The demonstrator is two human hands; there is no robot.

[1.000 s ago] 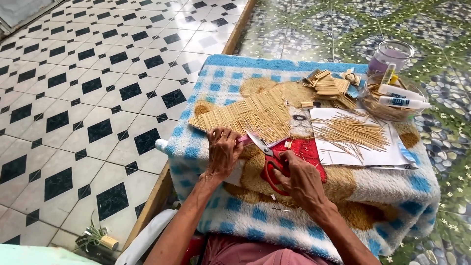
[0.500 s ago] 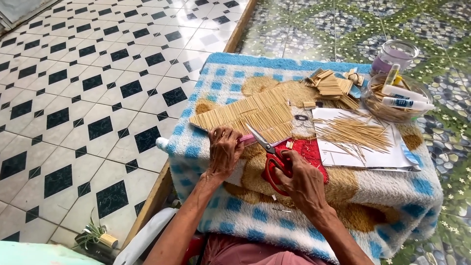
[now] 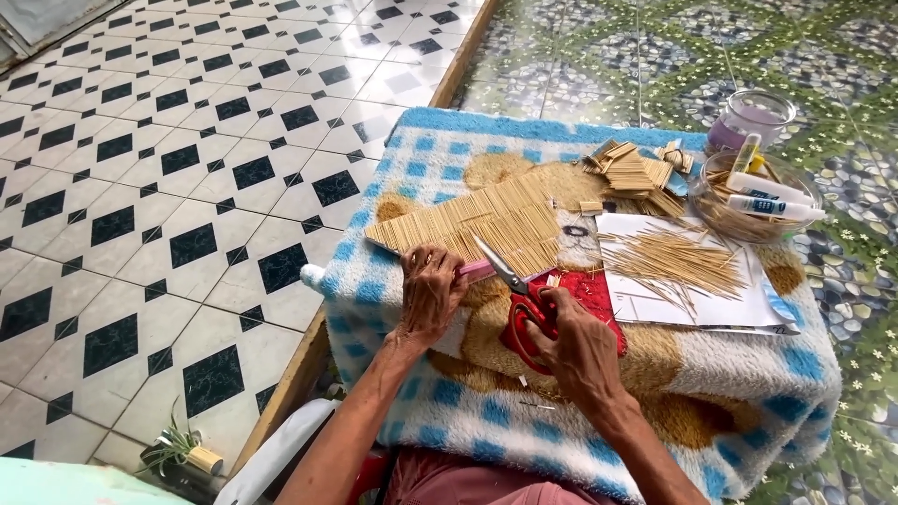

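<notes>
Head view looks down on a person seated at a low table covered by a blue-and-white checked blanket (image 3: pixel 440 154) with a brown figure on it. The landmark is the flat mat of glued sticks (image 3: pixel 486 220), a slanted panel of thin pale sticks laid side by side near the blanket's middle. The left hand (image 3: pixel 432 292) is curled and presses down on the mat's near edge, where a pink strip (image 3: pixel 479 269) shows under the sticks. The right hand (image 3: pixel 580 351), just right of and nearer than the mat, is closed through the red handles of the scissors (image 3: pixel 516 297), whose blades stand slightly parted with the tips at the mat's near edge. To trim well, it seems best to keep the left fingers flat and clear of the blades, to hold the mat so it cannot slide, and to cut in short bites along one straight line so the stick ends finish even. Right of the mat, loose sticks (image 3: pixel 669 262) lie fanned on white paper (image 3: pixel 702 304). Beyond the mat sit small stick pieces (image 3: pixel 631 173), and farther right a clear bowl (image 3: pixel 720 206) holding glue tubes (image 3: pixel 772 192), with a glass jar (image 3: pixel 753 117) behind it.
</notes>
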